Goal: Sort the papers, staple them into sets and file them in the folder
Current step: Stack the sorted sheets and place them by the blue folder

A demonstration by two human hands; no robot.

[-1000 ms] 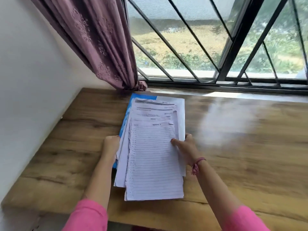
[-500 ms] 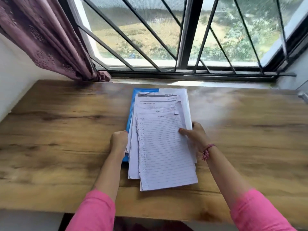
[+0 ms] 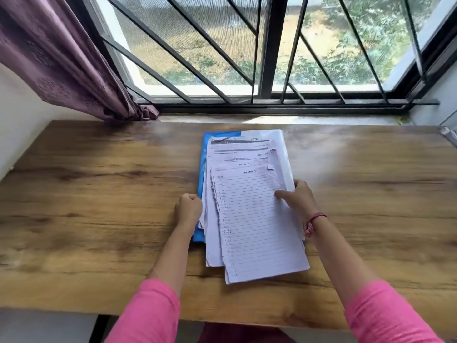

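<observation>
A fanned stack of papers point(image 3: 249, 214), lined sheet on top, lies on a blue folder point(image 3: 203, 157) in the middle of the wooden table point(image 3: 99, 194). My left hand point(image 3: 189, 209) grips the left edge of the folder and stack, fingers curled under. My right hand point(image 3: 298, 196) holds the stack's right edge, thumb on the top sheet and fingers beneath. Several sheets carry a handwritten heading near the top. No stapler is in view.
A barred window point(image 3: 267, 58) runs along the table's far edge. A purple curtain point(image 3: 61, 63) hangs at the far left beside a white wall point(image 3: 19, 125). Bare wood spreads left and right of the stack.
The camera has swung right and pulled back, so more of the table and window shows. Both hands keep their hold on the stack's edges; the papers lie in the same place.
</observation>
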